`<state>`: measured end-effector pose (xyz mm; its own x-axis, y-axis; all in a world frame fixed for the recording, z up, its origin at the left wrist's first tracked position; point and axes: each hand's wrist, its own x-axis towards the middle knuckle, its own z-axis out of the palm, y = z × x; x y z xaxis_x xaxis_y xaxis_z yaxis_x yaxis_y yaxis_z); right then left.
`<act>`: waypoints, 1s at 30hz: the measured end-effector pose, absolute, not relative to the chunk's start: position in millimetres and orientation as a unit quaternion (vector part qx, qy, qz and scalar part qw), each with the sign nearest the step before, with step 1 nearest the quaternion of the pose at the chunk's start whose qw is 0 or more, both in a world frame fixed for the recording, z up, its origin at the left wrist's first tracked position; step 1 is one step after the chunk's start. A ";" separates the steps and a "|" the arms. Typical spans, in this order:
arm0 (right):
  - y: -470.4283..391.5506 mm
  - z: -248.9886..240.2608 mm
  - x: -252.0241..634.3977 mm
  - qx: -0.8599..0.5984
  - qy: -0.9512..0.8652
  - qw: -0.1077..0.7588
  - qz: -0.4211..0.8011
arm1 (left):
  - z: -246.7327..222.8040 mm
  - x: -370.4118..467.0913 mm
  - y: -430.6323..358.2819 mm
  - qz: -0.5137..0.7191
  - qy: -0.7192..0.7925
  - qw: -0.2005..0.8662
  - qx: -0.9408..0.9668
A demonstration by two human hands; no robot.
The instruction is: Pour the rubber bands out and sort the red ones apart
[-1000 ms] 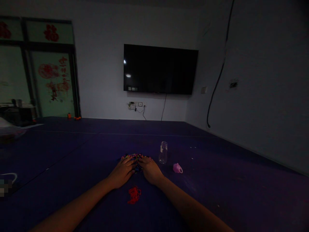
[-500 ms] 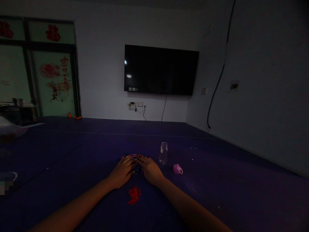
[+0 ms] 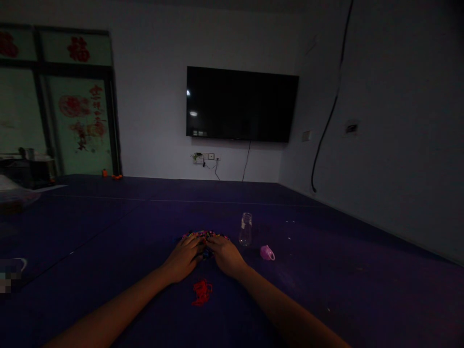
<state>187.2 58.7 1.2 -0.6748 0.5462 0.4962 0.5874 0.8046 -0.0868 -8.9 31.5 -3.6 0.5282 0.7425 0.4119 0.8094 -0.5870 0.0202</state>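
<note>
A heap of small multicoloured bands (image 3: pixel 206 235), which look like hair ties, lies on the dark blue surface (image 3: pixel 145 309). My left hand (image 3: pixel 186 256) rests on the heap's left side with its fingers stretched out. On the right side lies my right hand (image 3: pixel 225 253), also flat with fingers extended. Part of the heap is hidden beneath both hands. Closer to me, between my forearms, is a separate small bunch of red bands (image 3: pixel 202 292). Right of my right hand stands a clear bottle (image 3: pixel 245 230) without a lid. Beside it sits a pink cap with a loop (image 3: pixel 267 252).
A white handled object (image 3: pixel 22 264), partly blurred out, is at the left edge. Farther back on the left is a pale plastic bag (image 3: pixel 14 191). Small white scraps lie to the right. A wall television (image 3: pixel 242 105) hangs beyond the surface.
</note>
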 end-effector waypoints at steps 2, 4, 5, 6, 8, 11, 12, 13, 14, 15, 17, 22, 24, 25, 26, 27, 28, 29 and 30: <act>59.0 0.5 187.0 -0.306 -0.914 0.261 -0.042 | -3.4 -8.9 31.1 -0.197 -0.447 0.088 -0.868; 59.1 0.0 187.0 -0.304 -0.914 0.264 -0.042 | -2.8 -9.0 30.3 -0.200 -0.446 0.089 -0.868; 59.1 0.0 187.0 -0.303 -0.914 0.265 -0.043 | -2.4 -9.0 29.9 -0.201 -0.446 0.088 -0.868; 59.0 0.1 187.1 -0.302 -0.914 0.267 -0.044 | -2.1 -9.1 29.5 -0.203 -0.447 0.087 -0.867; 58.9 0.6 187.1 -0.298 -0.916 0.266 -0.044 | -1.5 -9.3 28.9 -0.206 -0.449 0.084 -0.865; 58.6 1.6 187.0 -0.300 -0.918 0.257 -0.042 | -0.9 -9.3 28.6 -0.204 -0.456 0.078 -0.863; 58.3 2.0 186.8 -0.304 -0.917 0.254 -0.042 | -0.6 -9.2 28.5 -0.200 -0.457 0.076 -0.863; 57.8 2.4 186.7 -0.308 -0.917 0.251 -0.041 | -0.3 -9.0 28.5 -0.195 -0.460 0.075 -0.863; 57.3 2.9 186.5 -0.310 -0.916 0.251 -0.041 | 0.1 -8.8 28.6 -0.189 -0.462 0.072 -0.863; 56.6 3.5 186.3 -0.309 -0.917 0.250 -0.039 | 0.5 -8.6 28.6 -0.184 -0.464 0.070 -0.864; 55.3 4.6 185.9 -0.307 -0.917 0.253 -0.035 | 1.3 -8.2 28.6 -0.179 -0.464 0.065 -0.865; 54.7 6.0 185.9 -0.304 -0.917 0.255 -0.029 | 1.8 -8.1 28.1 -0.187 -0.455 0.063 -0.869; 55.0 5.7 186.2 -0.302 -0.919 0.254 -0.029 | 1.4 -8.2 27.9 -0.189 -0.449 0.063 -0.871; 55.1 5.5 186.3 -0.301 -0.919 0.252 -0.029 | 1.2 -8.2 27.8 -0.192 -0.447 0.063 -0.871; 55.0 5.4 186.4 -0.302 -0.920 0.250 -0.029 | 1.1 -8.3 27.8 -0.195 -0.447 0.062 -0.871; 54.8 5.4 186.4 -0.305 -0.919 0.247 -0.029 | 0.9 -8.3 27.8 -0.198 -0.448 0.060 -0.870; 54.5 5.4 186.4 -0.310 -0.918 0.243 -0.030 | 0.9 -8.3 27.7 -0.199 -0.450 0.058 -0.869; 54.2 5.6 186.3 -0.318 -0.917 0.239 -0.031 | 0.8 -8.2 27.7 -0.200 -0.452 0.056 -0.868; 53.9 5.8 186.2 -0.325 -0.916 0.233 -0.033 | 0.8 -8.2 27.6 -0.202 -0.453 0.055 -0.867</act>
<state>186.2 53.9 5.8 -0.6795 0.5803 0.4489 0.6113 0.7861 -0.0910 -8.2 27.6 0.8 0.5089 0.7622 0.4002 0.8069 -0.5843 0.0869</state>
